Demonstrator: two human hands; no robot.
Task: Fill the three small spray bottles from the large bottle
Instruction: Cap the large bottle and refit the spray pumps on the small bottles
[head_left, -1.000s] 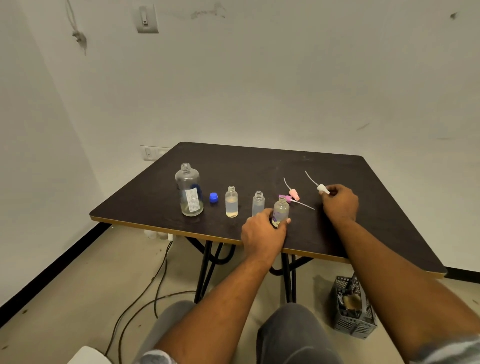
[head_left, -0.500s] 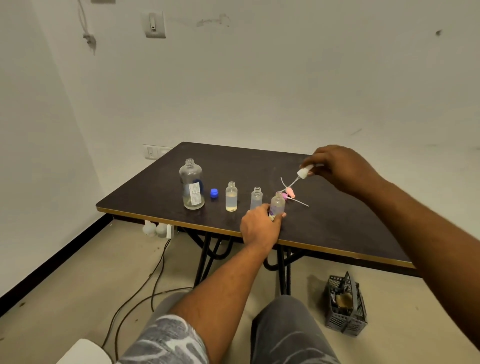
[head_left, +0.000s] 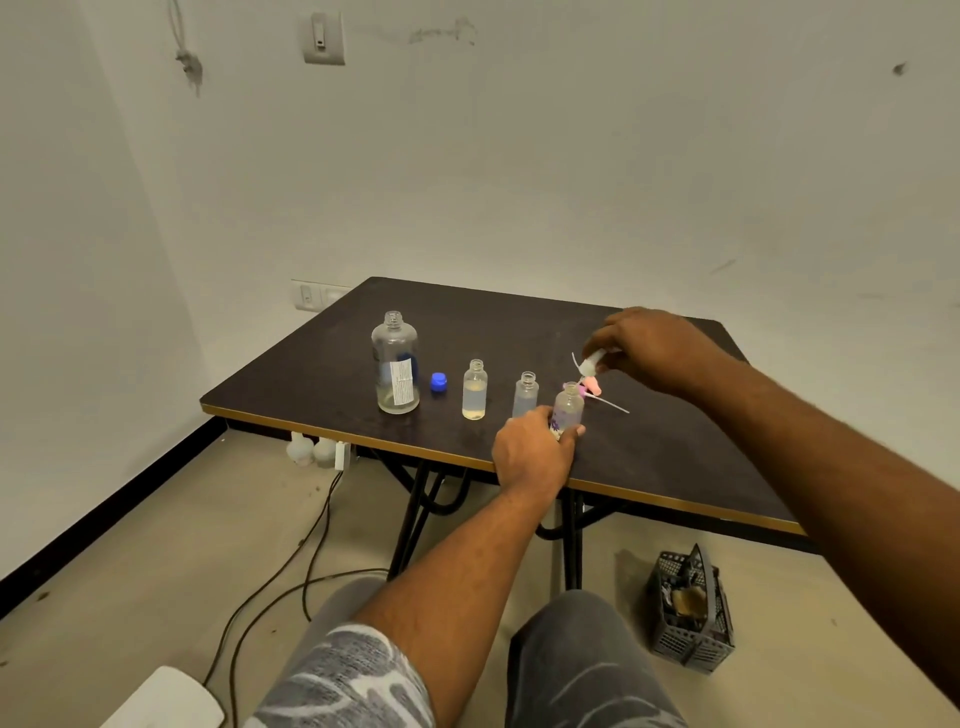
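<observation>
Over the left hand's (head_left: 535, 452) bottle (head_left: 569, 408), right fingers (head_left: 607, 344) pinch a sprayer (head_left: 591, 366).

The counter (head_left: 519, 322) has a dark, matt, wood-look top on black metal legs (head_left: 413, 514). The large bottle (head_left: 395, 353) and small spray bottles (head_left: 474, 389) are clear glossy plastic. The large bottle's label (head_left: 401, 383) looks like paper. The blue cap (head_left: 439, 382) and grey basket (head_left: 691, 613) are plastic.

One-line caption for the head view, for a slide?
Left hand grips a small bottle on the table while the right hand holds a white spray cap over it.
</observation>
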